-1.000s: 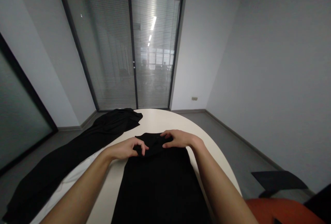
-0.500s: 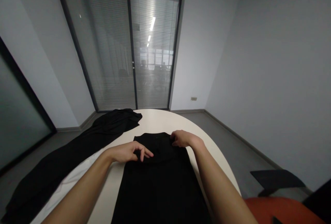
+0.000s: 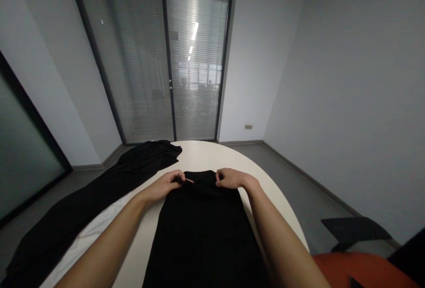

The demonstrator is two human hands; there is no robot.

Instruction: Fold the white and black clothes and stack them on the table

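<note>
A black garment (image 3: 202,235) lies lengthwise on the pale round table (image 3: 199,151), its narrower end away from me. At the left corner of that far end, my left hand (image 3: 170,183) pinches the black cloth, with one finger reaching into its edge. My right hand (image 3: 229,178) has its fingers closed on the far right corner. The cloth between the two hands is slightly rumpled. The fingertips of my right hand are partly hidden in the dark fabric.
Another black garment (image 3: 99,195) is spread along the table's left side, with white cloth (image 3: 89,235) beside it. At the lower right stands a red chair (image 3: 355,270) with a black armrest (image 3: 358,230). Beyond the table are glass panels with blinds (image 3: 195,102).
My left hand has moved up and slightly left to the far edge, its spread fingers now closed on the cloth. My right hand has shifted slightly left. The far end looks more bunched.
</note>
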